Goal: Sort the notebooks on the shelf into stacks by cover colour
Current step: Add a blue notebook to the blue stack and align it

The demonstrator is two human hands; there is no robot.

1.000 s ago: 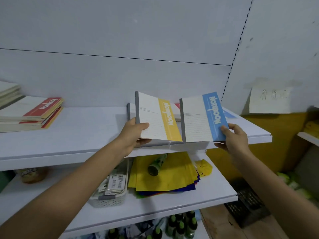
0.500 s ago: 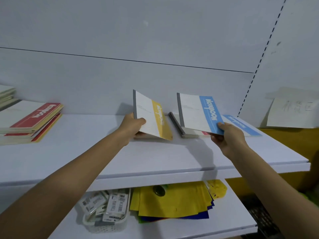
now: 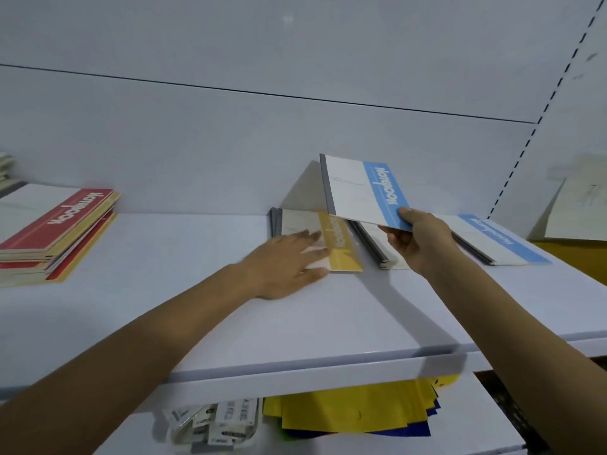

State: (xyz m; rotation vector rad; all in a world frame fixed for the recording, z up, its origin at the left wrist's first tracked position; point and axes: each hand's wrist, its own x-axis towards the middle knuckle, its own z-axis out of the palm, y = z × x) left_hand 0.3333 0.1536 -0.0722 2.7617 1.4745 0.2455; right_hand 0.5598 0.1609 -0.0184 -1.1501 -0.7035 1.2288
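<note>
The white upper shelf [image 3: 170, 326] runs the full width, its front edge across the lower part of the view. At its left end, against the back edge, sits a stack of notebooks [image 3: 56, 234] with red and yellow bands; the top one is red, with "Notebook" in white along the band.

On the lower shelf [image 3: 466, 435], a sheaf of yellow sheets [image 3: 354, 412] lies over dark blue ones, beside a white basket [image 3: 213, 425] of small printed tags too blurred to read.

The held blue notebook [image 3: 358, 192] is tilted up off the upper shelf near the back edge, right of the middle, with a grey spine, a white cover and a blue band reading "Notebook". The right hand [image 3: 418, 239] pinches its lower corner, thumb on the blue band, fingers curled beneath.

Toward the right end a second blue notebook [image 3: 492, 239] lies flat on a thin pile. Between it and the left hand lies a grey-spined pile [image 3: 372, 246], partly hidden.

The yellow notebook [image 3: 340, 246] lies flat on a small pile by the back edge. The left hand [image 3: 289, 261] rests on it, fingers straight and slightly apart.

A paper note [image 3: 578, 205] hangs on the far-right wall; its writing cannot be read.
</note>
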